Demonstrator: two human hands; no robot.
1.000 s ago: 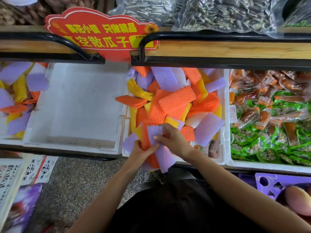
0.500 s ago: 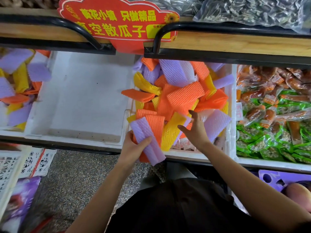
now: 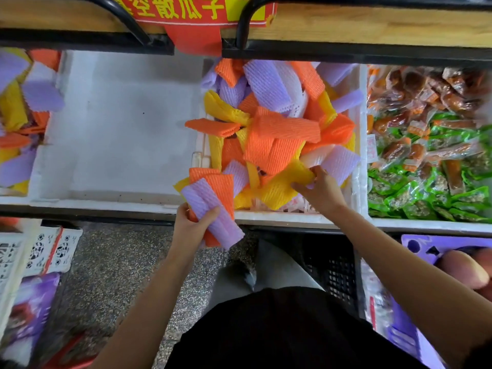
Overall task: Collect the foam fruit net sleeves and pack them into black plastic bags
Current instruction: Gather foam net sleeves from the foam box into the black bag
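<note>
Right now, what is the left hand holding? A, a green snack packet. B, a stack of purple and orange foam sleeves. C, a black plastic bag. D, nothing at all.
B: the left hand has its fingers curled round a stack of purple and orange foam sleeves at the front edge of the bin, while the right hand pinches a yellow sleeve.

Overhead, a wooden shelf board (image 3: 372,25) edged with black metal rails (image 3: 80,39), a red sign with yellow characters (image 3: 191,17) hung at its front edge. Below, a row of white foam bins (image 3: 119,123), with green and brown snack packets (image 3: 426,155) at the right end. Underfoot, speckled grey floor (image 3: 111,275), a black lattice crate (image 3: 332,262), a white patterned basket (image 3: 50,249) at left, a purple tray (image 3: 439,243) at right. Soft, even light.
</note>
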